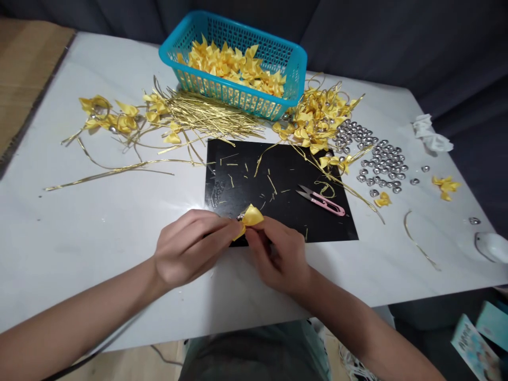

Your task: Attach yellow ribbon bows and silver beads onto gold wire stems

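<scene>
Both hands meet over the near edge of a black mat (286, 180) and pinch one small yellow ribbon bow (250, 217). My left hand (188, 246) grips the bow's left side with closed fingers. My right hand (278, 256) pinches it from the right. A small silver piece shows at the bow's top. Pink thread snips (323, 201) lie on the mat to the right of my hands.
A blue basket (296, 61) of yellow bows stands at the back. Gold wire ties (206, 114) and loose bows (317, 116) spread around it. Several silver beads (377, 159) lie at the right. Crumpled white paper (431, 135) and a white object (492, 246) sit near the right edge.
</scene>
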`<act>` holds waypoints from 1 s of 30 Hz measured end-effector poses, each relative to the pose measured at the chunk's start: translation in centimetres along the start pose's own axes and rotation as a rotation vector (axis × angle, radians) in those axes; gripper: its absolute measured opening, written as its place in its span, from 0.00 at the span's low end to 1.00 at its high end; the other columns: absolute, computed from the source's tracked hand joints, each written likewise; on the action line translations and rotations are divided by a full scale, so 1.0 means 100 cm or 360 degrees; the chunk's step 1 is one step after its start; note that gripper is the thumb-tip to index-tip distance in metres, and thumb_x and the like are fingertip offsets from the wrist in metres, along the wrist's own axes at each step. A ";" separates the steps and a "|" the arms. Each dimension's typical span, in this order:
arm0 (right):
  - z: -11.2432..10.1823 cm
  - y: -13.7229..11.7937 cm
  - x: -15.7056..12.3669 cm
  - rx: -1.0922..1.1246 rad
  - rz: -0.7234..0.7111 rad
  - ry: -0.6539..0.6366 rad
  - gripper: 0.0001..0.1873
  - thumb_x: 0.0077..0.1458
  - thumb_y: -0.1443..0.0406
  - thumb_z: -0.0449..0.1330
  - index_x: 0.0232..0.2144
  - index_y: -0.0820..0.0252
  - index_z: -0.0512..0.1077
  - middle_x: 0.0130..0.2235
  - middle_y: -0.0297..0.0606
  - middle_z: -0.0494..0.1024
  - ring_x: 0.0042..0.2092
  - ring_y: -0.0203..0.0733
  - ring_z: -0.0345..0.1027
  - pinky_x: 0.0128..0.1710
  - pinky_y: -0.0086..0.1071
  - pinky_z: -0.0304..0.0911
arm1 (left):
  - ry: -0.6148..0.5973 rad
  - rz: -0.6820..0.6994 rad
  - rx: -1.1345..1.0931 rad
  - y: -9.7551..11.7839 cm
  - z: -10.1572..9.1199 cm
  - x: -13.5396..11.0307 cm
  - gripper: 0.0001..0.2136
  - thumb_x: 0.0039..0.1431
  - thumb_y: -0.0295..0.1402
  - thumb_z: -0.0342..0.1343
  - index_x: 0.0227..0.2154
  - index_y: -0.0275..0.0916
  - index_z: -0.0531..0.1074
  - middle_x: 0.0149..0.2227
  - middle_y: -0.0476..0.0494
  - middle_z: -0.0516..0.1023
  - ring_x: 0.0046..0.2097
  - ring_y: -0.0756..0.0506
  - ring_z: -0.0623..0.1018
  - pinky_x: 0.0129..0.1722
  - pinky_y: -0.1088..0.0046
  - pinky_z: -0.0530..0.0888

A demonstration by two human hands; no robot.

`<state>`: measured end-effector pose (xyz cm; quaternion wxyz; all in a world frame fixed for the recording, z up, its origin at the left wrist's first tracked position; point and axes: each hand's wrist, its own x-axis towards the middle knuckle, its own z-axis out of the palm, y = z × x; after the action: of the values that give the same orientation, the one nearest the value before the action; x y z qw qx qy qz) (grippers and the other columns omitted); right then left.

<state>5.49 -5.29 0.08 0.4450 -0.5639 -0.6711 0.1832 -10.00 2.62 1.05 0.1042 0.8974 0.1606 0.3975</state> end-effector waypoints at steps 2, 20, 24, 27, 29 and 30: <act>-0.002 0.001 -0.001 -0.0060 -0.0017 -0.0048 0.06 0.57 0.73 0.49 0.30 0.61 0.63 0.26 0.33 0.69 0.27 0.31 0.63 0.24 0.24 0.57 | -0.0005 -0.0005 -0.0031 0.000 -0.001 0.000 0.08 0.57 0.20 0.51 0.34 0.37 0.71 0.28 0.45 0.80 0.30 0.48 0.79 0.29 0.75 0.77; -0.001 0.001 0.001 -0.0124 -0.0074 -0.0209 0.08 0.58 0.73 0.45 0.29 0.60 0.60 0.25 0.32 0.65 0.25 0.33 0.58 0.23 0.26 0.53 | -0.0018 0.0025 0.0000 0.001 -0.001 0.001 0.07 0.56 0.21 0.53 0.34 0.37 0.72 0.29 0.45 0.79 0.30 0.48 0.78 0.29 0.74 0.78; -0.002 0.001 0.000 -0.0128 -0.0054 -0.0183 0.08 0.59 0.73 0.45 0.29 0.59 0.60 0.25 0.32 0.64 0.26 0.33 0.58 0.23 0.25 0.53 | -0.0024 -0.0002 -0.0002 0.001 0.001 0.001 0.08 0.56 0.20 0.52 0.35 0.36 0.71 0.29 0.44 0.79 0.31 0.47 0.78 0.30 0.73 0.77; -0.002 0.001 0.001 -0.0147 -0.0065 -0.0138 0.09 0.58 0.73 0.46 0.29 0.59 0.60 0.25 0.32 0.65 0.26 0.33 0.59 0.24 0.25 0.54 | -0.0047 0.0006 -0.0088 -0.001 0.004 -0.002 0.08 0.56 0.20 0.52 0.37 0.35 0.71 0.31 0.42 0.78 0.33 0.47 0.77 0.31 0.72 0.76; -0.002 0.001 0.002 -0.0171 -0.0072 -0.0097 0.09 0.58 0.73 0.46 0.29 0.59 0.60 0.25 0.33 0.65 0.27 0.33 0.60 0.24 0.25 0.54 | -0.0101 -0.0010 -0.0220 -0.001 0.006 -0.003 0.08 0.56 0.20 0.52 0.38 0.34 0.71 0.32 0.41 0.78 0.34 0.47 0.77 0.33 0.72 0.75; -0.002 0.001 0.002 -0.0177 -0.0071 -0.0084 0.09 0.59 0.73 0.46 0.29 0.59 0.60 0.25 0.33 0.66 0.27 0.33 0.60 0.25 0.25 0.55 | -0.0133 -0.0053 -0.0307 -0.002 0.007 -0.003 0.09 0.56 0.20 0.52 0.39 0.34 0.70 0.32 0.41 0.78 0.35 0.47 0.77 0.34 0.72 0.75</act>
<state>5.72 -5.14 0.18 0.3991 -0.5677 -0.7042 0.1506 -9.71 2.60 0.30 0.2032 0.8962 0.1321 0.3715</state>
